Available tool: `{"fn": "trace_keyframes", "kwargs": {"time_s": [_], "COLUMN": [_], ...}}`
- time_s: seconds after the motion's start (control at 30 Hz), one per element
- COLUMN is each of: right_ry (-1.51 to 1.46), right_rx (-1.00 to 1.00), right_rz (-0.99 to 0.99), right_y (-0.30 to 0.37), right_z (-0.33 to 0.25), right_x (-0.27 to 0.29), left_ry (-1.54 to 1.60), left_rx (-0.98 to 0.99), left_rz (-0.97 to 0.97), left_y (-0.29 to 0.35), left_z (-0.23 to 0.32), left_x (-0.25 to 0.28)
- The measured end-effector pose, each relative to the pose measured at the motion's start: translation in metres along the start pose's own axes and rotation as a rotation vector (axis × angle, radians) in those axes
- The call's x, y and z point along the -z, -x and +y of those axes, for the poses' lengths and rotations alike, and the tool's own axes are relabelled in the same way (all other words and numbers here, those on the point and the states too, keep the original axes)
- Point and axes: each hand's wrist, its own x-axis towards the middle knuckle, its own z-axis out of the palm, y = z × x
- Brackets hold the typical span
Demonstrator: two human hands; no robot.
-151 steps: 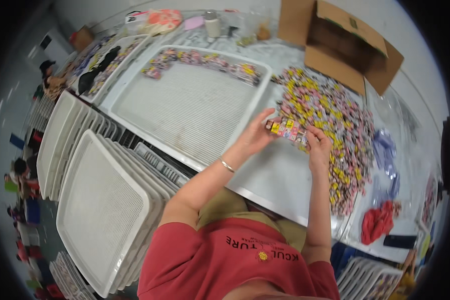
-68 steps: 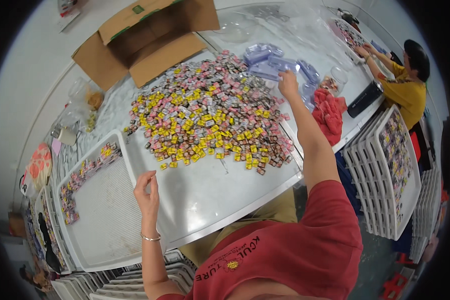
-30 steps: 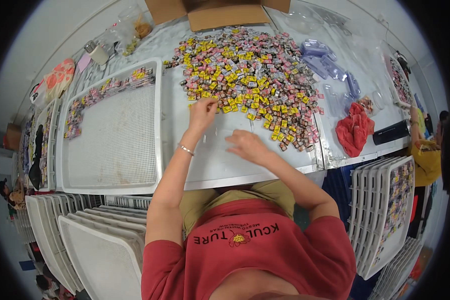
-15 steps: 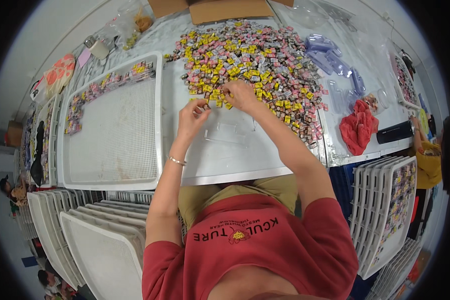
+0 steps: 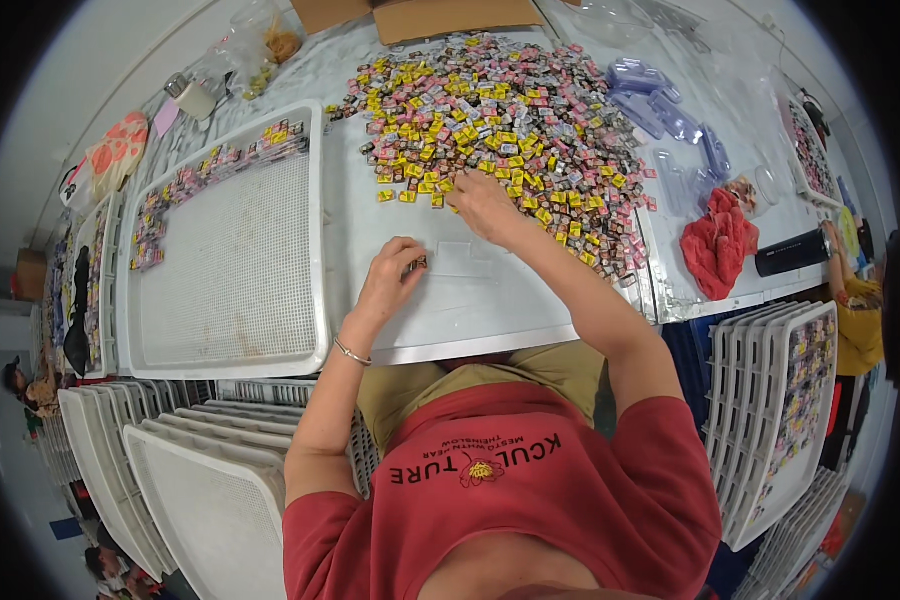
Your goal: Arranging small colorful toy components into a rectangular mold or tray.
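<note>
A wide heap of small printed blocks point(image 5: 510, 110), yellow, pink, brown and grey, covers the back of the white tabletop. At its near edge my right hand point(image 5: 485, 210) reaches in, fingers drawn together by some yellow blocks; whatever they grip is hidden. Lower and to the left, my left hand point(image 5: 390, 280) pinches a small dark block point(image 5: 417, 263) between thumb and fingers, just above the table. Between and below the hands lies a clear plastic piece point(image 5: 462, 262), hard to make out against the white surface.
To the left is a white mesh tray point(image 5: 230, 270) with blocks lined along its far and left sides. A red cloth point(image 5: 717, 245), a black cylinder point(image 5: 792, 252) and purplish clear plastic cases point(image 5: 660, 105) lie right. Stacked trays point(image 5: 210, 500) flank me; a cardboard box point(image 5: 455, 18) stands behind the heap.
My left hand has come down toward me and slightly right, with a dark block now showing in its fingers. My right hand has shifted slightly nearer, staying at the heap's edge.
</note>
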Motion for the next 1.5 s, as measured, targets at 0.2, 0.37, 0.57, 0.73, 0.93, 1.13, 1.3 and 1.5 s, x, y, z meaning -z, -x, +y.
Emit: {"fn": "trace_keyframes", "kwargs": {"time_s": [0.2, 0.37, 0.57, 0.73, 0.93, 1.13, 1.3, 1.5], "right_ry": [0.044, 0.057, -0.592, -1.263, -0.891, -0.417, -0.405, 0.028], "right_rx": [0.088, 0.155, -0.326, -0.538, -0.372, -0.148, -0.296, -0.284], "right_rz": [-0.123, -0.145, -0.043, -0.177, -0.114, 0.108, 0.275, 0.276], "right_y": [0.003, -0.002, 0.01, 0.024, 0.024, 0.042, 0.022, 0.04], "right_z": [-0.01, -0.009, 0.008, -0.027, -0.059, -0.084, -0.004, 0.112], "right_x": [0.012, 0.021, 0.014, 0.002, -0.012, -0.017, 0.026, 0.032], "left_ry": [-0.053, 0.08, -0.071, -0.036, -0.022, -0.058, -0.082, -0.055], "left_rx": [-0.114, -0.027, -0.118, -0.079, -0.087, -0.084, -0.078, -0.089], "left_rz": [-0.003, 0.049, 0.078, 0.1, 0.182, 0.224, 0.223, 0.329], "left_y": [0.009, 0.011, 0.018, 0.02, 0.023, 0.026, 0.028, 0.005], "left_z": [0.004, 0.005, 0.0, -0.004, -0.002, 0.0, 0.011, 0.016], "left_x": [0.004, 0.004, -0.006, -0.008, -0.017, -0.02, -0.012, -0.022]}}
